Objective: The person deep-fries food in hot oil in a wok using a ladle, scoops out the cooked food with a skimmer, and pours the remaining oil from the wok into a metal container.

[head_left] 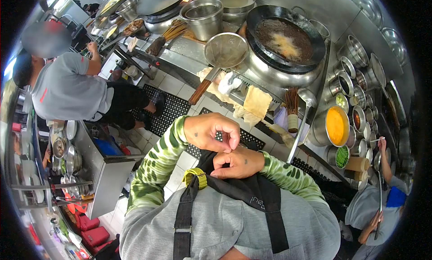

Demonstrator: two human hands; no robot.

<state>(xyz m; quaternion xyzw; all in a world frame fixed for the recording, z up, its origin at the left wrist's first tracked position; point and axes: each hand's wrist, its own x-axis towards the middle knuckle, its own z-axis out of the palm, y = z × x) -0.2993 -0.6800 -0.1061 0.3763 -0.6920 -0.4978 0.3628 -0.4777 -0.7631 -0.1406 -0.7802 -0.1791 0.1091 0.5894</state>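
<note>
Both hands are in front of my chest, above the black apron [243, 188]. My left hand [213, 131] and my right hand [238, 162] need telling apart by sleeve: the one from the image's left sleeve is my left hand, its fingers curled down to touch the other wrist. The lower one, my right hand, is curled against the apron; what its fingers hold, if anything, is hidden. Beyond them a strainer [226, 50] with a wooden handle lies across the stove edge, near a folded cloth [257, 101].
A wok [285, 39] of bubbling dark oil sits on the stove ahead. Right of it are a ladle [307, 98], a pot of orange liquid [336, 126] and several metal bowls. One co-worker [72, 86] stands at the left, another [378, 210] at the lower right. Flame shows at the top.
</note>
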